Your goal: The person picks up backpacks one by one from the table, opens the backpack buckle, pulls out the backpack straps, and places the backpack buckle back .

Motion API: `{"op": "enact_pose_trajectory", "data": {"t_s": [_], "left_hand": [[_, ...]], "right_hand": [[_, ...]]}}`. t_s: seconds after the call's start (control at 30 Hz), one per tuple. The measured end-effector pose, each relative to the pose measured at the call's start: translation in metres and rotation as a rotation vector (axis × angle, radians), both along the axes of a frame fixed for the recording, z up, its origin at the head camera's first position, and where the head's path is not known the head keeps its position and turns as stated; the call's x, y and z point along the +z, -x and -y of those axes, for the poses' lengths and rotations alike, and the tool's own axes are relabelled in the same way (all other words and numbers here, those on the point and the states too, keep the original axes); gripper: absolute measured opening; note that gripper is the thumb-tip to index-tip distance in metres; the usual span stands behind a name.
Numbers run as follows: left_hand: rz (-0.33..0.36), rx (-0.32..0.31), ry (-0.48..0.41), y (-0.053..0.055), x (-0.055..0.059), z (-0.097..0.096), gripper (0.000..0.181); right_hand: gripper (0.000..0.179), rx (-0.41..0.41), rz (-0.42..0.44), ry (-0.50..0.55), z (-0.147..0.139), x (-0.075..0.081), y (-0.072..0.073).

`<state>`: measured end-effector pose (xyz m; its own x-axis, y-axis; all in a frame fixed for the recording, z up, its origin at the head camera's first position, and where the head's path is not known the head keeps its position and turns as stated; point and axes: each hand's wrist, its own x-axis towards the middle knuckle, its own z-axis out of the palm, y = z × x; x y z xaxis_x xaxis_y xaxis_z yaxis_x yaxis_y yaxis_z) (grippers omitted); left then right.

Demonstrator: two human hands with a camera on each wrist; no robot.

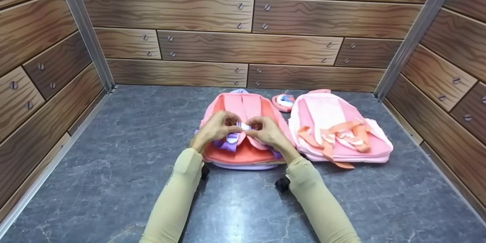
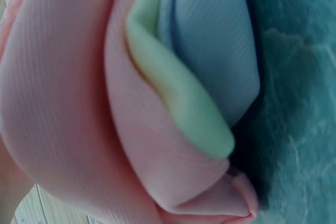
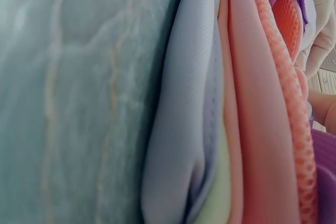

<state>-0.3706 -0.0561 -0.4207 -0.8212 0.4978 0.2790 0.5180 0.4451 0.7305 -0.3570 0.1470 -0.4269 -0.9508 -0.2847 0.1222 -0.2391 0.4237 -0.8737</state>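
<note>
A coral-pink backpack (image 1: 246,100) lies with its strap side up at the middle of the dark table. Over its shoulder straps, my left hand (image 1: 218,126) and right hand (image 1: 266,132) meet, fingertips pinching a small white buckle (image 1: 244,126) on purple webbing from either side. Whether its halves are joined is hidden by the fingers. Below the left hand hangs a purple strap (image 1: 229,145) with a white adjuster. The left wrist view shows the backpack's layered edge (image 2: 173,108) close up; the right wrist view shows its coral mesh (image 3: 294,129) and part of a hand.
To the right, a second, paler pink backpack (image 1: 330,108) lies with orange straps (image 1: 360,136) bunched on it. Between the two backpacks, at the back, is a small round pink-rimmed item (image 1: 284,102) with blue on white. Wood-patterned walls (image 1: 197,45) enclose the table.
</note>
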Motion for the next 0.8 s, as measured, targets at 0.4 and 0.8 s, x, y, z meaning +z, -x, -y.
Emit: {"op": "enact_pose_trajectory", "data": {"t_s": [0.4, 0.8], "left_hand": [[0.042, 0.008, -0.080, -0.0004, 0.0003, 0.0004, 0.013], [0.098, -0.006, -0.111, -0.0006, 0.0012, -0.0001, 0.021]], "right_hand": [[0.037, -0.008, 0.121, 0.169, -0.0037, -0.0002, 0.0040], [0.030, 0.001, 0.069, 0.158, -0.0033, -0.0015, 0.0026]]}}
